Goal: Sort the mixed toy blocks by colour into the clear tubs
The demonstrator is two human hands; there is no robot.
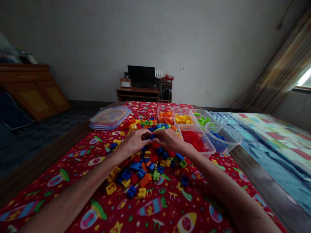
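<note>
My left hand (135,141) and my right hand (168,139) meet above a heap of mixed toy building bricks (147,165). Both have their fingers closed together at the tips. Between the fingertips shows a blue toy brick (152,137), partly covered by the fingers; whether it is one piece or two joined I cannot tell. Red, yellow, orange, green and blue bricks lie loose beneath and in front of the hands. Right of the heap, beside my right hand, a clear tub (209,149) holds red bricks.
Behind it, clear tubs hold orange bricks (166,117), yellow bricks (184,119) and green bricks (203,121). A round clear tub (239,139) contains blue ones. Stacked lids (110,118) lie at the left on the red patterned cloth (150,220). A bed (274,145) is at the right.
</note>
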